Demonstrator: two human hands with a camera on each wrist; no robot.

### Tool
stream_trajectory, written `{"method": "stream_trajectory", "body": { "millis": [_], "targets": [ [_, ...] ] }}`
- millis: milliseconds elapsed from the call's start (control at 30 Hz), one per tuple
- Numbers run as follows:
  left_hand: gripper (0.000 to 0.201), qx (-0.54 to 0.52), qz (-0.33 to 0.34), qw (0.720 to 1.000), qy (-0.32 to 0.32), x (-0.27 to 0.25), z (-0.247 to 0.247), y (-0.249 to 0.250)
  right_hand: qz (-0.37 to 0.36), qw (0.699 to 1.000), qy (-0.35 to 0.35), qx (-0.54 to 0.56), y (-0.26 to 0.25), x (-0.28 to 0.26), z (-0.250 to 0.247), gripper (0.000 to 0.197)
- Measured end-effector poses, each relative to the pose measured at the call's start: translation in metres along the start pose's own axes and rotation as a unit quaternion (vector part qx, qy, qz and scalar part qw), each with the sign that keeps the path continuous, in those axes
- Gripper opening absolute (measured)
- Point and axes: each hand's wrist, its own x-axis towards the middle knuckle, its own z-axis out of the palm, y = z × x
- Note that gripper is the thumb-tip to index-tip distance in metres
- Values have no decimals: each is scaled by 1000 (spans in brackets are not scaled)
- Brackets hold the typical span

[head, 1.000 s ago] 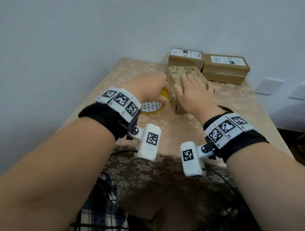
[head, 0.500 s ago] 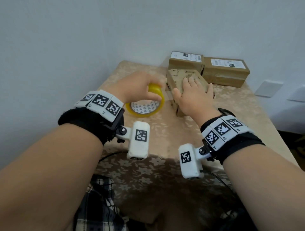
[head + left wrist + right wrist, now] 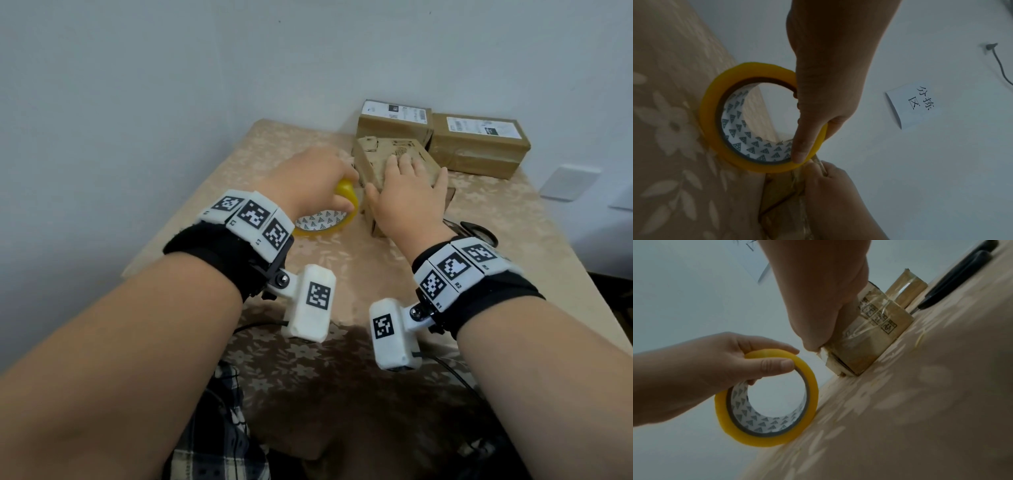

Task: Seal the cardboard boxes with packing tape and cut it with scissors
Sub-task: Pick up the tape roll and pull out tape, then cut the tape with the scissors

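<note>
My left hand (image 3: 308, 178) gripped the one tape roll (image 3: 329, 222), standing beside my flat right hand (image 3: 407, 195), which pressed the nearest of three boxes (image 3: 387, 154). One pair of scissors (image 3: 476, 231) lay just right of it.

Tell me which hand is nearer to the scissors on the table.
Right. The right hand presses on the small cardboard box, with the scissors just beside its wrist. The left hand holds the yellow tape roll beyond the box.
</note>
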Motion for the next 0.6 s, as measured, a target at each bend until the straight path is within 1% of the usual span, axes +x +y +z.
{"method": "stream_trajectory", "body": {
  "millis": [233, 367, 467, 600],
  "targets": [
    [51, -12, -1, 999, 32, -2, 1, -9, 0, 999, 3, 45, 4, 8, 1, 54],
    [47, -21, -6, 999, 33, -2, 1, -7, 1, 999, -27, 32, 8, 9, -5, 58],
    [47, -20, -9, 999, 29, 0, 4, -7, -2, 999, -39, 24, 4, 8, -5, 53],
    [49, -14, -17, 1000, 19, -1, 4, -5, 11, 995, -83, 50, 5, 14, -7, 54]
  ]
}}
